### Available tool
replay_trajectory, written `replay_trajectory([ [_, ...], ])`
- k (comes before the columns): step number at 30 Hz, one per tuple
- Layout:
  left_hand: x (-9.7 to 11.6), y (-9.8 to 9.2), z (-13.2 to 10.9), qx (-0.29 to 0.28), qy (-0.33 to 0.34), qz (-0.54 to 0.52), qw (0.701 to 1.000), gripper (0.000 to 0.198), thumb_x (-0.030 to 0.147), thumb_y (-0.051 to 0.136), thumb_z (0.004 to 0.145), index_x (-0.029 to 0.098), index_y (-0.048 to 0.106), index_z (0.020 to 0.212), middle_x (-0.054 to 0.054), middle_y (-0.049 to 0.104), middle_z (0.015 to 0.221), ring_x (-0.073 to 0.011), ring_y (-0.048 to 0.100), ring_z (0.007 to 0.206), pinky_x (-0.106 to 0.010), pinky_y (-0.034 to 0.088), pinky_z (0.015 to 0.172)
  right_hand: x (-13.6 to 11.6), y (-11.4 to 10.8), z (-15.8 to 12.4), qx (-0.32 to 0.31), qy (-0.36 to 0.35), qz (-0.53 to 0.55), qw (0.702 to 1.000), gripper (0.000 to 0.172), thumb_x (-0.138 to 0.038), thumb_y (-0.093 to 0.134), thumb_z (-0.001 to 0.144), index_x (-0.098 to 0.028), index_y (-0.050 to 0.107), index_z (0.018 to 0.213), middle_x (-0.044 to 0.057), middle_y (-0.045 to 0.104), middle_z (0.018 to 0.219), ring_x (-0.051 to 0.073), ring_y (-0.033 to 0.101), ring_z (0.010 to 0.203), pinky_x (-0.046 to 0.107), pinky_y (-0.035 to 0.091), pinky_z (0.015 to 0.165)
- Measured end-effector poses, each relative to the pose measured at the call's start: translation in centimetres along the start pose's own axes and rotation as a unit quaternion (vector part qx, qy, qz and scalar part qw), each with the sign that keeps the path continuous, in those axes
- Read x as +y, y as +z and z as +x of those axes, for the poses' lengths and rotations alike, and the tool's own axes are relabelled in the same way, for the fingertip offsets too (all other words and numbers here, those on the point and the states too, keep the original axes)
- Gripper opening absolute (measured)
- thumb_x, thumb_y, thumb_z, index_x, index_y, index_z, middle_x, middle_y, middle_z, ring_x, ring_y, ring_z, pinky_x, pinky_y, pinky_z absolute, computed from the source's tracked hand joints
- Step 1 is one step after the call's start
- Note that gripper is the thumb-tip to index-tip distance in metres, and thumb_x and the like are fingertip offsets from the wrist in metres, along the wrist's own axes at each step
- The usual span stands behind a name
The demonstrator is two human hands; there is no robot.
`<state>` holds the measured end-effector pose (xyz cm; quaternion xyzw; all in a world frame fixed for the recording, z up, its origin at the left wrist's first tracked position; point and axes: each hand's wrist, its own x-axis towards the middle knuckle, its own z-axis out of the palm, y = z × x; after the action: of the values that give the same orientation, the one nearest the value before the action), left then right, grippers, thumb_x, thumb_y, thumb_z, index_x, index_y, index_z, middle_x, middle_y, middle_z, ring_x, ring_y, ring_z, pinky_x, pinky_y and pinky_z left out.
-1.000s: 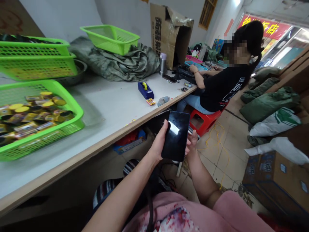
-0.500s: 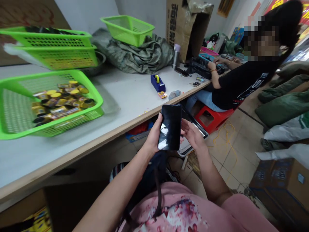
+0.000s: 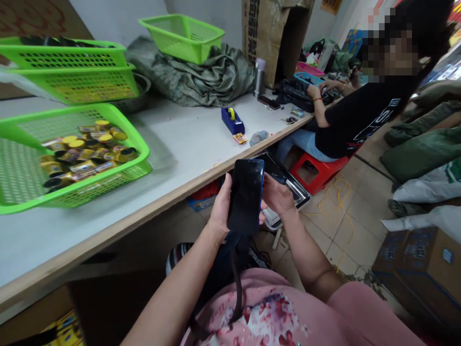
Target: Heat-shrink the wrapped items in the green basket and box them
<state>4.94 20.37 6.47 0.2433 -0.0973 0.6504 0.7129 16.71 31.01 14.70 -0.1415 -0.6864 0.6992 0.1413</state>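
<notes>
A dark-screened smartphone (image 3: 246,197) with a blue edge is held upright before my body, just off the table's front edge. My left hand (image 3: 220,206) is closed round it, the thumb along its left side and fingertips showing at its right edge. At the upper right edge of the phone is my right hand (image 3: 279,196), its fingers curled against that side and partly hidden behind it. The phone's screen looks black with faint reflections.
Green baskets stand on the table (image 3: 187,139); the near basket (image 3: 108,192) holds small yellow-and-black jars. A blue tape dispenser (image 3: 232,122) sits near the edge. A person (image 3: 360,115) works on a red stool (image 3: 317,173) at right. Cartons (image 3: 425,264) stand on the floor.
The phone and both hands have shifted slightly left in view. My right hand's fingers have curled in closer to the phone's edge. The tilt of the phone has changed a little.
</notes>
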Motion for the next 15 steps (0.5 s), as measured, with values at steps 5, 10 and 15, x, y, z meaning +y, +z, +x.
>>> replay_trajectory([
  [5, -0.2, 1.2, 0.1, 0.012, -0.023, 0.007, 1.000, 0.100, 0.076, 0.001, 0.095, 0.008, 0.073, 0.096, -0.023, 0.067, 0.079, -0.0341, 0.069, 0.066, -0.047, 0.057, 0.060, 0.9, -1.1, 0.7, -0.120, 0.024, 0.003, 0.992, 0.062, -0.052, 0.059, 0.064, -0.016, 0.032, 0.106, -0.005, 0.053, 0.064, 0.011, 0.051, 0.047, 0.027, 0.048, 0.049],
  [10, -0.5, 1.5, 0.6, 0.031, -0.023, 0.025, 0.999, 0.093, 0.074, 0.004, 0.097, 0.013, 0.074, 0.095, -0.019, 0.066, 0.074, -0.0335, 0.069, 0.063, -0.048, 0.056, 0.057, 1.6, -1.9, 0.8, -0.111, 0.013, 0.013, 0.994, 0.051, -0.052, 0.053, 0.071, -0.014, 0.027, 0.093, -0.007, 0.034, 0.046, 0.014, 0.054, 0.047, 0.021, 0.046, 0.048],
  [15, -0.5, 1.8, 0.8, 0.101, 0.004, 0.021, 0.995, 0.083, 0.070, 0.012, 0.100, 0.013, 0.070, 0.089, -0.016, 0.066, 0.071, -0.0311, 0.067, 0.057, -0.048, 0.054, 0.052, 1.8, -2.2, 0.6, -0.178, 0.054, 0.013, 0.983, 0.056, -0.050, 0.055, 0.073, -0.017, 0.029, 0.110, -0.007, 0.049, 0.058, 0.019, 0.058, 0.050, 0.033, 0.050, 0.049],
])
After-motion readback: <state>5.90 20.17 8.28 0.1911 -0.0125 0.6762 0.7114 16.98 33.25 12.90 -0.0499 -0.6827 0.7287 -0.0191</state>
